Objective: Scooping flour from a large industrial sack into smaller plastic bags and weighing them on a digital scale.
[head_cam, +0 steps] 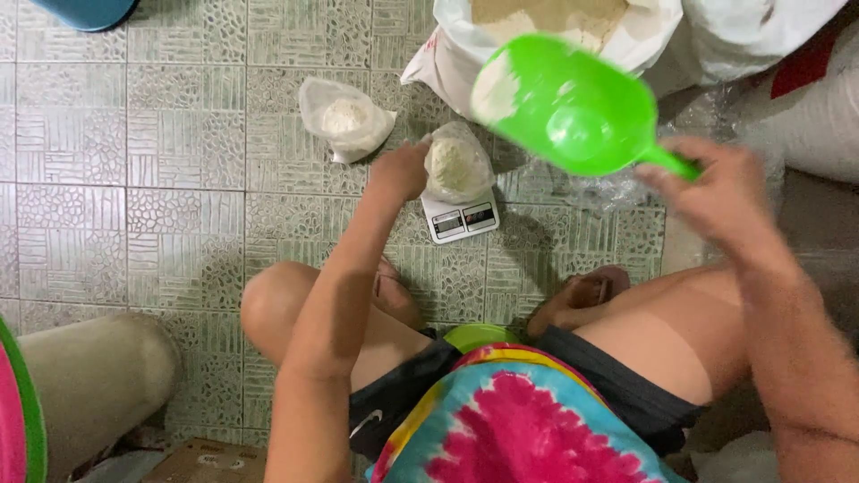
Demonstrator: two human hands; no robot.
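Observation:
My right hand (716,192) grips the handle of a bright green plastic scoop (568,103), raised above the floor, with a little white flour stuck on its inner rim. My left hand (403,170) holds the left side of a small clear plastic bag of flour (456,163) that sits on a white kitchen scale (461,217). Beyond the scoop stands a large open white sack of flour (550,25). I am squatting, both knees in view.
A second filled clear bag of flour (344,118) lies on the green patterned tile floor (161,170) to the left. More white sacks (761,36) stand at the right. A beige cylindrical object (94,380) is at bottom left, a blue container's edge (85,11) at top left.

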